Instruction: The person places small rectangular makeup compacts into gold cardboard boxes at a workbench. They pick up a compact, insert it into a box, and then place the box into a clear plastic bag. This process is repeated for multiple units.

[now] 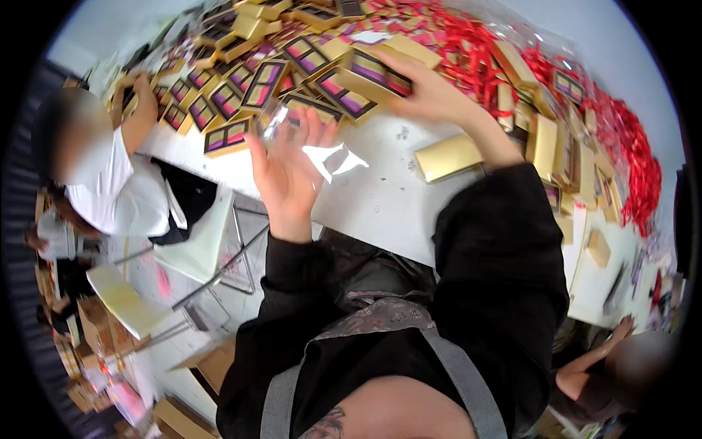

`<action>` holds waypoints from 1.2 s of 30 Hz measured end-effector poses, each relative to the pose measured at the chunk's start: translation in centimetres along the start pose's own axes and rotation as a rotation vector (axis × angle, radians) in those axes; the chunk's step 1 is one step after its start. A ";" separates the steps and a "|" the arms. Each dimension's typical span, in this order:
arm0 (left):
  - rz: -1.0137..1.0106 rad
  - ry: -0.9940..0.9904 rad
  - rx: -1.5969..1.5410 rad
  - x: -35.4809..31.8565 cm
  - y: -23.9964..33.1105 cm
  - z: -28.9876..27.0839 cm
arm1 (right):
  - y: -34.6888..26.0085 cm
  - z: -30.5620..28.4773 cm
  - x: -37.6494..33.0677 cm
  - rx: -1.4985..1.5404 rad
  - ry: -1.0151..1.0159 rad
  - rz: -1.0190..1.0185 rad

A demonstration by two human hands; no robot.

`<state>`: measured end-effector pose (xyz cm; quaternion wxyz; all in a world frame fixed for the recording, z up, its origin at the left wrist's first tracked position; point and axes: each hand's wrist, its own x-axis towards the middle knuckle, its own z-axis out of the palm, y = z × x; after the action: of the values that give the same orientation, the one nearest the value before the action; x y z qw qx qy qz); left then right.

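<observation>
My left hand (289, 172) is raised over the white table (373, 197), fingers spread around a clear plastic film sleeve (325, 155) that it holds loosely. My right hand (431, 95) reaches farther out and grips a gold box with a purple and pink window (373, 73), lifting it off the heap of the same boxes (248, 80). A plain gold box (447, 157) lies flat on the table just right of my left hand, beside my right forearm.
Red ribbons (629, 154) and more gold boxes (545, 143) pile up at the right. A person in a white shirt (121, 183) works at the left end of the table, another person (621, 366) sits lower right. White chairs (197, 241) stand below the table edge.
</observation>
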<state>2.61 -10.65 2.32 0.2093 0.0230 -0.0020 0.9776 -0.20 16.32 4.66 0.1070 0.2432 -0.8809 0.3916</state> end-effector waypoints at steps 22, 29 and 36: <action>0.112 0.123 0.500 -0.5 -9.6 1.5 | -12.3 7.6 -14.7 0.221 0.649 0.121; -0.294 0.169 0.792 -5.9 -11.4 0.8 | -11.5 5.8 -15.9 0.365 0.535 0.014; 0.352 -0.386 1.666 -7.6 -12.0 -1.4 | -11.1 8.2 -15.6 0.471 0.921 0.291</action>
<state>14.37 -2.84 0.48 -0.0337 0.3333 0.6744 0.6580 18.93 9.25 0.37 0.3693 -0.0610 -0.6558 0.6556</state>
